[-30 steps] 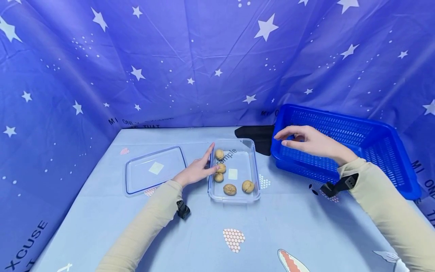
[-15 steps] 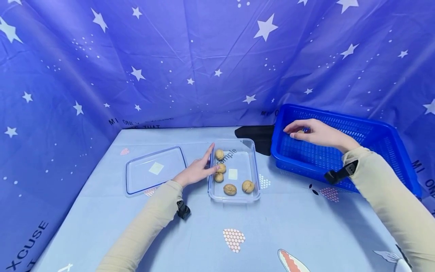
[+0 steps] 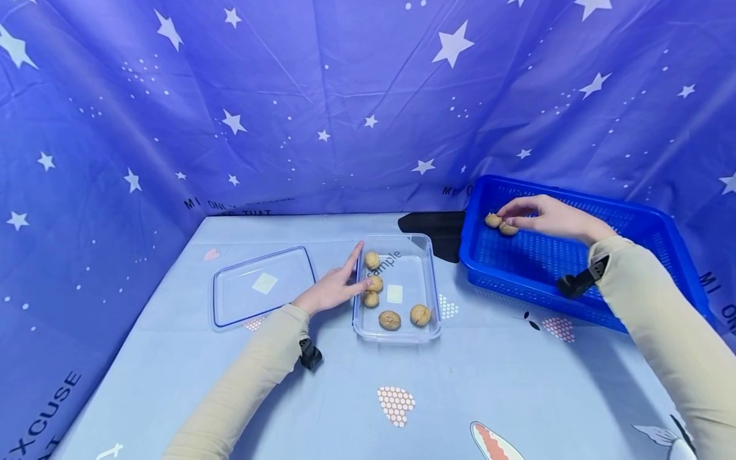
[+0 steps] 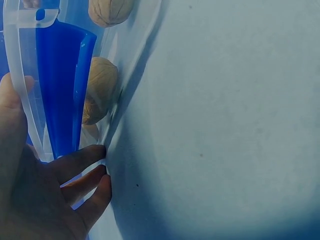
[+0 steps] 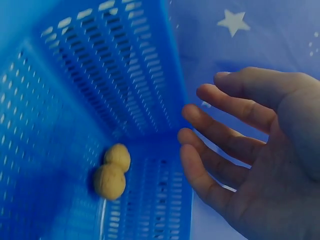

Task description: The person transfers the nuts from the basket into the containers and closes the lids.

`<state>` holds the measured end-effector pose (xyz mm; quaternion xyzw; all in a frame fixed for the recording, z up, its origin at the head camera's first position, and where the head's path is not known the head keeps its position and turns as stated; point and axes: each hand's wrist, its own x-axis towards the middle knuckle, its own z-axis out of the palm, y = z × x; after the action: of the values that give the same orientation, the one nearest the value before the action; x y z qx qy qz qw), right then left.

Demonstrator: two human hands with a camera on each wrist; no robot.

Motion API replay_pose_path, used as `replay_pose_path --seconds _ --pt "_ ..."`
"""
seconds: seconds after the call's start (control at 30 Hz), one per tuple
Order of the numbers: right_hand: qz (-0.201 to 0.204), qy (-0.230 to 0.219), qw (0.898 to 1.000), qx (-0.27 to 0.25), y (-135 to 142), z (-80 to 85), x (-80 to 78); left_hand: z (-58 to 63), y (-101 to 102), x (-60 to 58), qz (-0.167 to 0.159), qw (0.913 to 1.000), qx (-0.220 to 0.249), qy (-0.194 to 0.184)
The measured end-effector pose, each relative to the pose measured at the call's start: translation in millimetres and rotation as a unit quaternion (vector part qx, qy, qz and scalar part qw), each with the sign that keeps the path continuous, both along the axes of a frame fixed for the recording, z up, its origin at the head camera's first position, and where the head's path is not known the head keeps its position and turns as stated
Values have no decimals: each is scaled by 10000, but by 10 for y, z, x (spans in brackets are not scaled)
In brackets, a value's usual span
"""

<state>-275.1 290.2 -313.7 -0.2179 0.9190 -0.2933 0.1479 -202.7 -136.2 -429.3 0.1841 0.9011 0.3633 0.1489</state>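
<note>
Two walnuts (image 3: 508, 228) lay together at the left end of the basket (image 3: 506, 282), in plain sight where fingers had mostly hidden them half a second earlier. The right hand (image 3: 549, 216), fingers now curved loosely apart around nothing, had shifted rightward off the basket's left rim. The left hand (image 3: 329, 291) still rested, fingers spread, against the box (image 3: 397, 336), whose five walnuts had not moved.

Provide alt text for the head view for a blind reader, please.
A right hand hangs over a blue basket where two walnuts show, while the left hand holds a clear box of five walnuts; a blue-rimmed lid lies to the left.
</note>
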Motion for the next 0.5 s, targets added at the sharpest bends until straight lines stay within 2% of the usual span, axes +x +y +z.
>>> replay_pose_path --seconds 0.27,0.5 --pt "-96 -254 9996 60 118 -159 -122 -2 1 2 -1 10000 -44 26" --pt "-288 -452 9986 44 210 -207 -184 -14 5 1 47 10000 -70 -3"
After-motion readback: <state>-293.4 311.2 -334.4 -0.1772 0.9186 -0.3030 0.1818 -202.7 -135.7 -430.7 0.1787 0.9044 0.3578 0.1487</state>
